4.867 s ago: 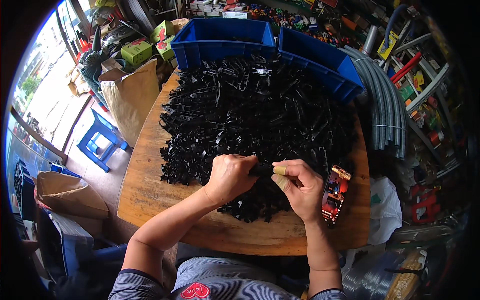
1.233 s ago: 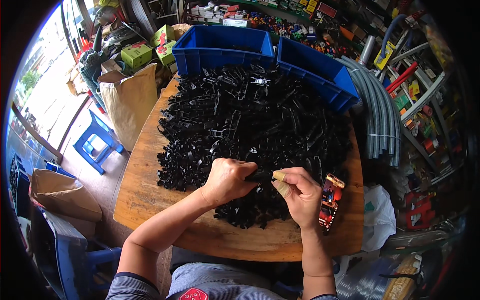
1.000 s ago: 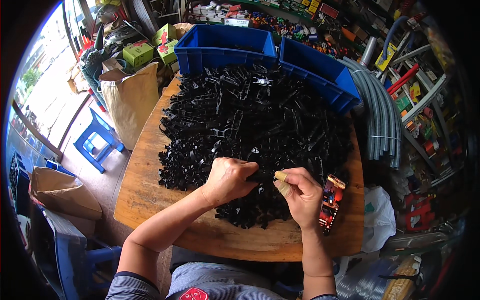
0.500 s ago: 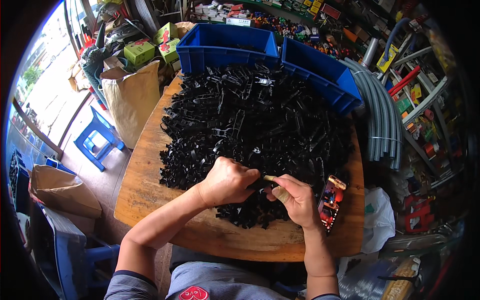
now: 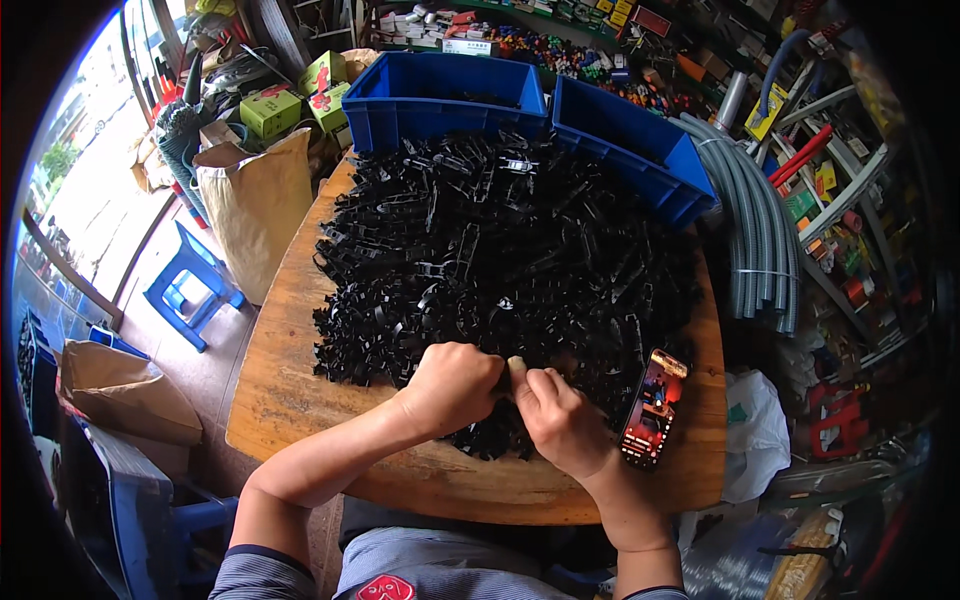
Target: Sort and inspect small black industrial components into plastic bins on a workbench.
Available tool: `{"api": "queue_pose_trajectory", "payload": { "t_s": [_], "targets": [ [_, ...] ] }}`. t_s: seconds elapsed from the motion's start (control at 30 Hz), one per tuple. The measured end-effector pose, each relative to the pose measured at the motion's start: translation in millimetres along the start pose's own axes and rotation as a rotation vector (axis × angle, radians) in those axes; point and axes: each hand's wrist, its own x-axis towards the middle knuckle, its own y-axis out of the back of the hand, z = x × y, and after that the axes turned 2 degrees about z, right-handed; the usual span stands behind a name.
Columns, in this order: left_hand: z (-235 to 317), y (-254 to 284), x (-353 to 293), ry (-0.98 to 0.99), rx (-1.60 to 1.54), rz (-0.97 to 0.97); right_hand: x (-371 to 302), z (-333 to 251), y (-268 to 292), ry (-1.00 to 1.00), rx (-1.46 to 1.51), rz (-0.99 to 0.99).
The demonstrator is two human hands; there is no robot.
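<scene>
Both my hands meet over the near part of a large heap of small black plastic parts [image 5: 500,240], which covers much of a wooden table. My left hand [image 5: 452,388] is closed in a fist, back upward. My right hand [image 5: 558,415] presses against it with fingers curled; a pale yellowish cover [image 5: 516,364] shows on the raised thumb tip. Whatever lies between the two hands is hidden by the fingers and blends into the black heap. Beside my right hand a phone [image 5: 655,408] with a lit screen lies on the table.
At the table's far side stand a blue bin [image 5: 445,100] and a second blue bin [image 5: 635,145]. Grey corrugated hose [image 5: 750,230] hangs at the right, by crowded shelves. On the left are a brown sack [image 5: 255,210] and a blue stool [image 5: 190,285]. The wooden table edge [image 5: 480,500] is nearest me.
My right hand has turned and moved left and slightly down, closing in against my left fist. The left fist has lowered a little. More of the phone shows now, as the view shifted slightly.
</scene>
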Motion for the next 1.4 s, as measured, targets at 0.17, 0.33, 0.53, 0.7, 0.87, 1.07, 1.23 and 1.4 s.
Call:
{"api": "queue_pose_trajectory", "payload": {
  "t_s": [0.17,0.33,0.53,0.7,0.87,1.07,1.23,1.4],
  "targets": [
    [-8.8,34.5,9.7,0.038,-0.51,-0.019,-1.1,38.0,-0.7,-0.206,0.294,0.059],
    [-26.3,53.0,78.7,-0.014,-0.324,0.149,-5.6,59.6,-10.1,-0.331,0.191,0.107],
    [-0.1,117.4,254.0,0.025,-0.406,0.621,-5.3,46.6,-45.9,-0.327,0.122,0.084],
    [-21.3,94.9,225.3,0.014,-0.126,0.556,-11.3,55.6,-37.8,-0.383,0.172,0.029],
    [-66.4,52.2,124.4,0.298,0.078,0.367,-7.7,56.3,-21.7,-0.506,0.365,0.131],
    [-66.7,12.7,98.2,0.397,0.175,0.368,-6.7,52.3,-10.6,-0.514,0.606,-0.03],
    [-77.1,-6.3,95.8,0.217,0.129,0.506,-14.8,61.3,-4.7,-0.47,0.42,0.045],
    [-35.6,12.4,50.1,0.091,-0.45,0.331,1.9,39.1,12.1,-0.65,0.754,0.33]
  ]
}}
